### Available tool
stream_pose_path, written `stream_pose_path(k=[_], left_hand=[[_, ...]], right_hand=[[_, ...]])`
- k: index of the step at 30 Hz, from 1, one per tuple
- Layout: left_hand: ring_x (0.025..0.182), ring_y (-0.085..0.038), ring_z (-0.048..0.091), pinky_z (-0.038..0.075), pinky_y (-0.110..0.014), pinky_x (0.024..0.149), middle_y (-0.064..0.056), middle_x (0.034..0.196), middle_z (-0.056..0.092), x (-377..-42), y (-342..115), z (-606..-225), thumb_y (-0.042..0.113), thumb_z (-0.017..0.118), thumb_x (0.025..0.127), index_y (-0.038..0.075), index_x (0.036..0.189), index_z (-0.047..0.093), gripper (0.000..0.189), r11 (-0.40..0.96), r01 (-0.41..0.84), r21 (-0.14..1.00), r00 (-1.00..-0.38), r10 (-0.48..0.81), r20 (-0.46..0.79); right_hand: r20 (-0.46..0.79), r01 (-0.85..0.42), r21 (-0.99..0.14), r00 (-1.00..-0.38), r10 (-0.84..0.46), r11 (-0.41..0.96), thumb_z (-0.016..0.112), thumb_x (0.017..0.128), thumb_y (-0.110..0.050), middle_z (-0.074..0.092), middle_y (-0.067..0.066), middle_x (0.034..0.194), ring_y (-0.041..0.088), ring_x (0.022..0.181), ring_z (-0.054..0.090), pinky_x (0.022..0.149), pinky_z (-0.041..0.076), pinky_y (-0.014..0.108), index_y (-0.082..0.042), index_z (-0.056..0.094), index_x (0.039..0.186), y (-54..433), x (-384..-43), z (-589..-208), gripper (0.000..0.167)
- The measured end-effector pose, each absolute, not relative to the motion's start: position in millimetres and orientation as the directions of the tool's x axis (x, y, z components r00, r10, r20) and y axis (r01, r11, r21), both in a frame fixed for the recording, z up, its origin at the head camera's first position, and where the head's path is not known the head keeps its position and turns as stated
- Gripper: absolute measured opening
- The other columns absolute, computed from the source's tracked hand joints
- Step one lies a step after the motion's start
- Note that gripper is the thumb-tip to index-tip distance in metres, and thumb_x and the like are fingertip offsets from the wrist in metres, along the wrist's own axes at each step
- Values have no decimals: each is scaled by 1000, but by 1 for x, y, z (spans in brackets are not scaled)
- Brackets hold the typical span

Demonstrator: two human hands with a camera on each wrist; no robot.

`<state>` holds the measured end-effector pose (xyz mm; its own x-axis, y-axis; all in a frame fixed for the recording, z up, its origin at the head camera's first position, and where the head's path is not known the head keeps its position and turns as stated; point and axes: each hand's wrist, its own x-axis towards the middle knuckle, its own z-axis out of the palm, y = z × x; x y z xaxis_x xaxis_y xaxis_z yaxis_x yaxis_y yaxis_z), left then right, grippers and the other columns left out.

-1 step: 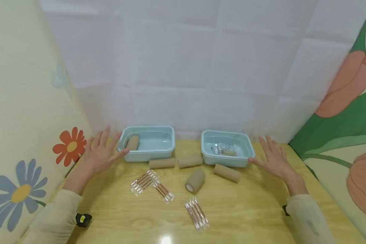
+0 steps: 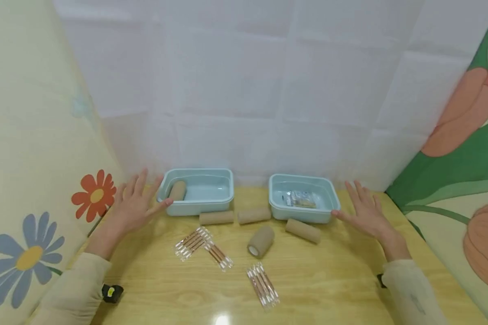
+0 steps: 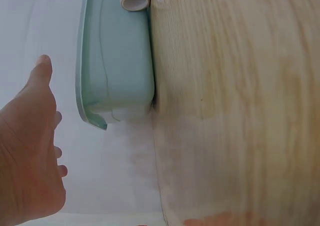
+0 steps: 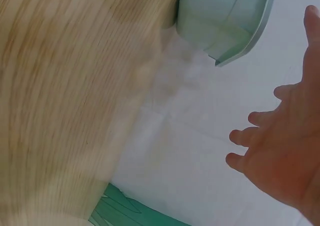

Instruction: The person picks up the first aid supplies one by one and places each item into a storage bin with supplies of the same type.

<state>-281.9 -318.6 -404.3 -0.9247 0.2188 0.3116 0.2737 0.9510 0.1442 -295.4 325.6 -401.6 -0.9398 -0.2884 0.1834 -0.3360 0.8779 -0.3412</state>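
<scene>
My left hand (image 2: 134, 205) is raised with fingers spread and holds nothing, at the left end of a light blue plastic bin (image 2: 201, 207). A tan roll (image 2: 178, 190) lies inside that bin. At the right end of a second light blue bin (image 2: 298, 214), my right hand (image 2: 368, 216) is spread and holds nothing. Clear packets (image 2: 301, 199) lie in this bin. In the left wrist view the left hand (image 3: 30, 151) appears apart from the bin (image 3: 125, 56). The right wrist view has the right hand (image 4: 285, 151) apart from its bin (image 4: 220, 21).
On the wooden table (image 2: 179, 284), tan rolls (image 2: 216, 218) lie before the bins, one thicker roll (image 2: 261, 242) nearer me. Clear-wrapped cotton swabs with brown sticks (image 2: 193, 243) lie left of centre, more swabs (image 2: 262, 285) in front. A white sheet (image 2: 244, 90) hangs behind.
</scene>
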Motion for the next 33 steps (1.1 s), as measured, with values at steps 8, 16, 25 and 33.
stream_pose_path(k=[8, 16, 25, 33], left_hand=[[145, -52, 11, 6, -74, 109, -28, 164, 7, -281, -317, -407, 62, 47, 102, 15, 165, 17, 84, 942, 317, 111, -906, 265, 331], [143, -48, 19, 16, -71, 105, -25, 161, 21, -280, -304, -402, 58, 50, 102, 11, 159, 35, 75, 924, 361, 122, -875, 291, 385], [134, -47, 39, 28, -68, 103, -22, 151, 43, -277, -287, -381, 51, 52, 105, 8, 148, 51, 61, 903, 417, 101, -821, 327, 467], [133, -43, 44, 31, -66, 104, -21, 144, 51, -271, -275, -382, 46, 50, 107, 5, 141, 58, 54, 870, 482, 100, -821, 408, 400]], right_hand=[[219, -335, -455, -940, -261, 825, 58, 99, -58, -1, 17, 168, 49, 149, 8, 107, 14, 77, -20, 3, 166, 319, -299, -408, 94], [209, -305, -582, -952, -224, 754, 59, 100, -54, 8, 21, 167, 48, 148, 12, 108, 19, 73, -13, 8, 165, 314, -303, -419, 93], [66, -155, -663, -987, -149, 733, 49, 99, -66, 15, 32, 162, 53, 141, 27, 107, 30, 69, 1, 1, 162, 307, -304, -410, 103], [14, -118, -782, -985, -172, 612, 60, 97, -60, 18, 27, 163, 50, 143, 29, 104, 39, 62, -3, 9, 163, 304, -302, -414, 100]])
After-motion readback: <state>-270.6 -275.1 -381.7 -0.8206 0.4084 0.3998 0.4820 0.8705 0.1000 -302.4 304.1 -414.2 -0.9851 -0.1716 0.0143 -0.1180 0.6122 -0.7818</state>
